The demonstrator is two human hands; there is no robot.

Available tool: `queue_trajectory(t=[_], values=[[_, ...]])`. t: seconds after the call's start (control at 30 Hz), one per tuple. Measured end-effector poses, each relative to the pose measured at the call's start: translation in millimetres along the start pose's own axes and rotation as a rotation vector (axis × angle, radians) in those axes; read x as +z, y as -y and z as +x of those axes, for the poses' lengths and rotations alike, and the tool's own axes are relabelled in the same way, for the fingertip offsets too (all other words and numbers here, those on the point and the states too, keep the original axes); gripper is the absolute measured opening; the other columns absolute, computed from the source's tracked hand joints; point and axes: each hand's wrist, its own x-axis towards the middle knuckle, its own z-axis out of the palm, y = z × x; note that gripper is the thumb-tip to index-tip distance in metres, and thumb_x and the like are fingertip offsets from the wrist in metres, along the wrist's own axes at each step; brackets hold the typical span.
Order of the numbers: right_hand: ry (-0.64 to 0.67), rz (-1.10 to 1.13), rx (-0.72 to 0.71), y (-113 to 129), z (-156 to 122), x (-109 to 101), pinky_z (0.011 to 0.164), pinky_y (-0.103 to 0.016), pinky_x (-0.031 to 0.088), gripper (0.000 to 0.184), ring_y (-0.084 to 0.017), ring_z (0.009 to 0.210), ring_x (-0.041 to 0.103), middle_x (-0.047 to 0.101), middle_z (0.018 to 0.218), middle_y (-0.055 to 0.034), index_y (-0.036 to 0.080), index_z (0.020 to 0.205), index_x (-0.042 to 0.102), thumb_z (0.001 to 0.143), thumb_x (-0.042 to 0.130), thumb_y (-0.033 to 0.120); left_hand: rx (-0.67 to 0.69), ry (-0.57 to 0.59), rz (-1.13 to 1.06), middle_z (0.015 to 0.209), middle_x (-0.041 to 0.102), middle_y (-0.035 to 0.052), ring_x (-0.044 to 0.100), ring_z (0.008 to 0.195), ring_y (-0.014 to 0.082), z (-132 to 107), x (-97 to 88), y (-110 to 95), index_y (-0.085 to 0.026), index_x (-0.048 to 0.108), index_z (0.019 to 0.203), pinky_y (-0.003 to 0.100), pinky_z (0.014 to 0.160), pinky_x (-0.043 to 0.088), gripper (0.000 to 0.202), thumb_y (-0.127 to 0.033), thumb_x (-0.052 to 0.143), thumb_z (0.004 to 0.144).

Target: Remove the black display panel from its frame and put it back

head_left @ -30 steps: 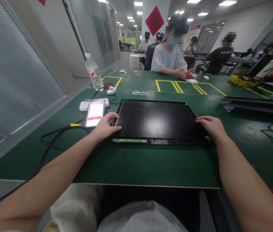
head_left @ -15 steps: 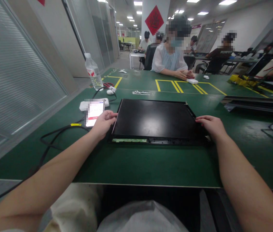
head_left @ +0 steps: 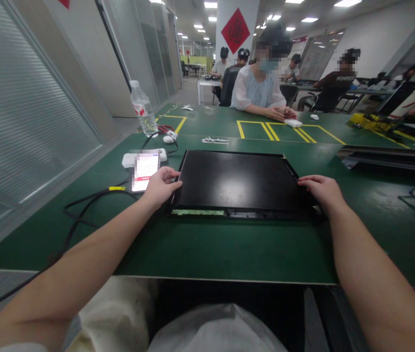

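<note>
A black display panel (head_left: 240, 181) lies flat, screen up, on the green table (head_left: 229, 249). Along its near edge runs a green circuit board strip (head_left: 198, 212). My left hand (head_left: 161, 187) grips the panel's left edge, with its thumb over the edge and the fingers beside it. At the opposite side, my right hand (head_left: 321, 190) is closed on the right edge; its fingertips meet the black frame, and its lower fingers are partly hidden. A phone (head_left: 145, 172) with a lit screen rests just left of my left hand.
Left of the panel lie a black cable (head_left: 82, 208) and a white device (head_left: 130, 160). Behind them stands a water bottle (head_left: 144, 110). A person (head_left: 259, 90) sits across the table. Long black parts (head_left: 387, 161) lie at the right.
My left thumb has shifted right, onto the panel's left edge. My right hand keeps its place on the right edge, and the panel looks unmoved.
</note>
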Motion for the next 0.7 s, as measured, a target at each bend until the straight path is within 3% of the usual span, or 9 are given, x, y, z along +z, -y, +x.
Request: queue_trajectory(t=[0.33, 0.7], values=[[-0.002, -0.053, -0.070, -9.6, 7.0, -0.1, 0.081, -0.042, 0.059, 0.018, -0.028, 0.087, 0.073, 0.082, 0.087, -0.0069, 0.028, 0.086, 0.087, 0.073, 0.080, 0.037, 0.102, 0.040, 0.211, 0.110, 0.083, 0.0074, 0.075, 0.122, 0.0349, 1.7, -5.6, -0.7, -0.028, 0.062, 0.082, 0.060, 0.119, 0.052, 0.033, -0.024, 0.089, 0.064], [0.001, -0.079, -0.048, -7.0, 5.1, -0.5, 0.082, -0.042, 0.059, 0.019, -0.029, 0.087, 0.073, 0.083, 0.090, -0.0066, 0.029, 0.087, 0.087, 0.073, 0.080, 0.038, 0.182, 0.065, 0.425, 0.101, 0.081, 0.0083, 0.075, 0.110, 0.0421, -1.2, -7.2, -5.0, -0.031, 0.070, 0.079, 0.063, 0.114, 0.054, 0.017, -0.028, 0.084, 0.070]])
